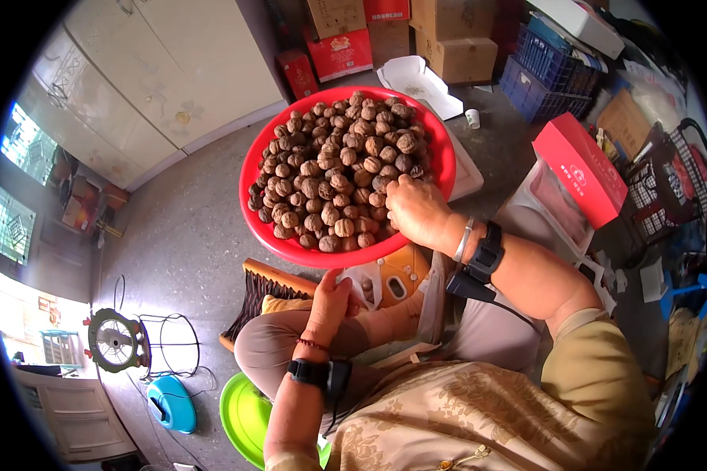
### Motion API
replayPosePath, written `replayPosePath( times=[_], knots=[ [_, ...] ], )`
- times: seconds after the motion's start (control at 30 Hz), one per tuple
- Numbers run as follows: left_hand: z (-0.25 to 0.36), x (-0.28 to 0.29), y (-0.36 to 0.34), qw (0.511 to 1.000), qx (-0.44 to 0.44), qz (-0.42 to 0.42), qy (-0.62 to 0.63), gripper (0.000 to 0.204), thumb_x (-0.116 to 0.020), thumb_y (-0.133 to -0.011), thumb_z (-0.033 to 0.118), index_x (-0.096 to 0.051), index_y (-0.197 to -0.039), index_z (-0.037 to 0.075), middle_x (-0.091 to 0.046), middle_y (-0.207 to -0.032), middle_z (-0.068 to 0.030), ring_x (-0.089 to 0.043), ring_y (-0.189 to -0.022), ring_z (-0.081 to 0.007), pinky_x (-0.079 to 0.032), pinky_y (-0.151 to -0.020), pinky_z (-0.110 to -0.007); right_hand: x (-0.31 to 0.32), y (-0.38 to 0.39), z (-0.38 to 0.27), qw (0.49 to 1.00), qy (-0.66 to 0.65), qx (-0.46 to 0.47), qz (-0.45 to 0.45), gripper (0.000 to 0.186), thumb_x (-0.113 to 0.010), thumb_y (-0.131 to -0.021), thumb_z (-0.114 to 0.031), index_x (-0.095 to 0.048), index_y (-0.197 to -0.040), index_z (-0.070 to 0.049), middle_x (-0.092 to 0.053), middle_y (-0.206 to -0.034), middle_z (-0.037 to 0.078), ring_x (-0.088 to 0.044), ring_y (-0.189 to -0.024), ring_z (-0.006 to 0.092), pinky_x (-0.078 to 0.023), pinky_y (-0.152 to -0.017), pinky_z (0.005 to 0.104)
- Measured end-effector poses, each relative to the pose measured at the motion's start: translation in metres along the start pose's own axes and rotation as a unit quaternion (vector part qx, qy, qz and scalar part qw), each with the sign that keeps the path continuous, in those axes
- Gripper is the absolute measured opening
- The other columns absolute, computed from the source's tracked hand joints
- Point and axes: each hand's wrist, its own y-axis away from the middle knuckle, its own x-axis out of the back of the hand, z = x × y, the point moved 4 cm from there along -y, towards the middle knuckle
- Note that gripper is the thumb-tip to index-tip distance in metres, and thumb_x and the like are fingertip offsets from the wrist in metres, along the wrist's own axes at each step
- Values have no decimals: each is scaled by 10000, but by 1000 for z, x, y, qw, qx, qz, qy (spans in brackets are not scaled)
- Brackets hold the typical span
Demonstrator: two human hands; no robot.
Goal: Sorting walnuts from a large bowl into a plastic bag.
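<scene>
A wide red basin (pixel 253 228) heaped with brown walnuts (pixel 331 169) stands in front of me. My right hand (pixel 418 210) reaches over its right rim, and its curled fingers touch the walnuts at that side. The fingertips are partly hidden, so I cannot see whether a walnut is between them. Just below the near rim, my left hand (pixel 335 302) is closed with its fingers curled in. Whatever it may hold is hidden. Dark bands circle both wrists. Beneath the basin's near side, a yellow-orange object (pixel 401 275) shows between my legs.
A bright green basin (pixel 239 416) lies near my left knee, beside a wooden-framed stool (pixel 236 330). Further left are a round wire stand (pixel 118 341) and a blue tub (pixel 171 404). A red box (pixel 577 169), blue crates (pixel 546 78) and cardboard boxes (pixel 457 59) crowd the right and back.
</scene>
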Motion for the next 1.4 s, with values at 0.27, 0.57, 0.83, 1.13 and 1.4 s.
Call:
replayPosePath(
  times=[0.27,0.57,0.83,1.13,1.4],
  knots=[
    [-19,-3,-10,995,-19,7,-102,447,-496,-999,134,-426,-1434,57,-608,-662,-56,-552,-477,-141,-466,-440,-285,9,-2,-1,1000,-9,-5,24,167,-685,-796,-129,-604,-874,-5,-644,-876,184,-663,-799,356,-548,-742,439],
    [-44,10,-29,962,-133,67,-227,364,-510,-981,132,-582,-1329,55,-657,-730,-124,-631,-583,-194,-508,-545,-325,48,13,-32,978,-147,133,59,189,-693,-816,-163,-564,-893,-48,-616,-890,147,-655,-789,349,-542,-711,445],
    [-40,7,-29,974,-104,65,-188,340,-527,-963,132,-624,-1273,30,-700,-844,-197,-686,-744,-244,-539,-688,-352,32,45,-64,940,-185,281,-64,243,-677,-857,-255,-598,-919,-34,-618,-883,138,-674,-778,327,-557,-668,438],
    [-37,8,-29,962,-177,66,-195,351,-485,-989,120,-595,-1300,-1,-617,-678,-59,-582,-524,-132,-497,-504,-290,22,45,-65,936,-141,310,-83,200,-688,-833,-209,-622,-936,-52,-624,-917,102,-680,-822,291,-572,-708,411],
    [-42,10,-32,952,-168,93,-240,331,-525,-935,131,-647,-1237,69,-694,-931,-254,-689,-882,-388,-537,-781,-439,65,-9,-19,987,-107,120,-32,186,-688,-815,-104,-583,-961,-57,-602,-951,139,-652,-883,363,-552,-747,447]
  ],
)
